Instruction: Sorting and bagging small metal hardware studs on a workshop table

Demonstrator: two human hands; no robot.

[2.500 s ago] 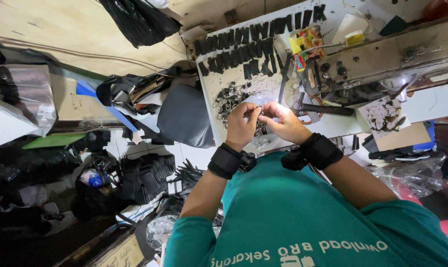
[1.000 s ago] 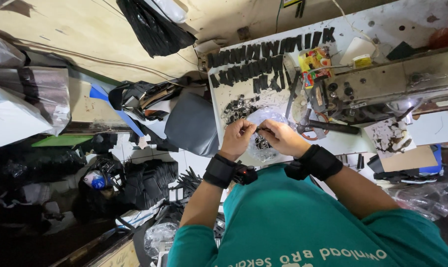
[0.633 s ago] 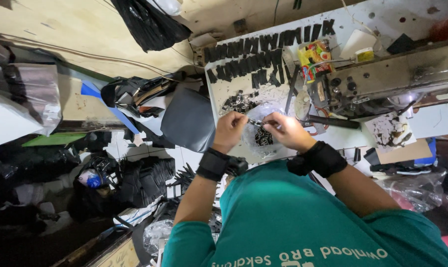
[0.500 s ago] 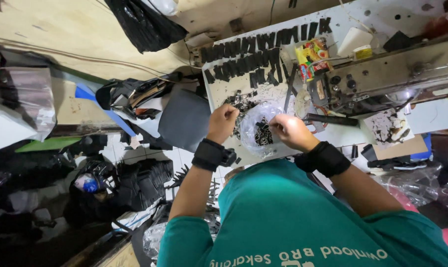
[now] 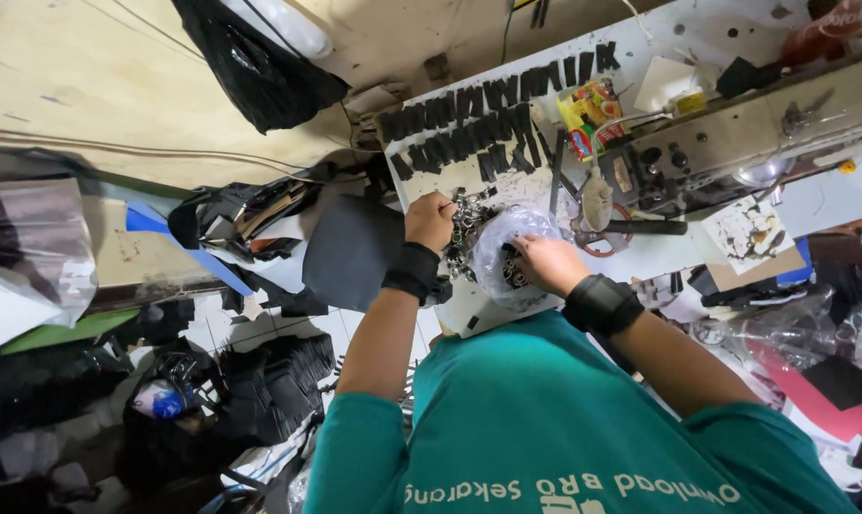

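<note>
One clear, crinkled plastic bag (image 5: 503, 255) lies on the near part of the white worktable (image 5: 659, 38), with small dark pieces inside. The right hand (image 5: 548, 264) presses into the bag's mouth, fingers curled on its contents. The left hand (image 5: 430, 221) is a closed fist just left of the bag, over a heap of small metal buckles (image 5: 469, 221); what it pinches cannot be told. Two rows of flat black strips (image 5: 479, 128), too many to count, lie farther back. One grey sewing machine (image 5: 735, 133) stands on the right.

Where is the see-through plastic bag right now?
The clear plastic bag lies on the white worktable, under the right hand, just right of the left hand.
</note>
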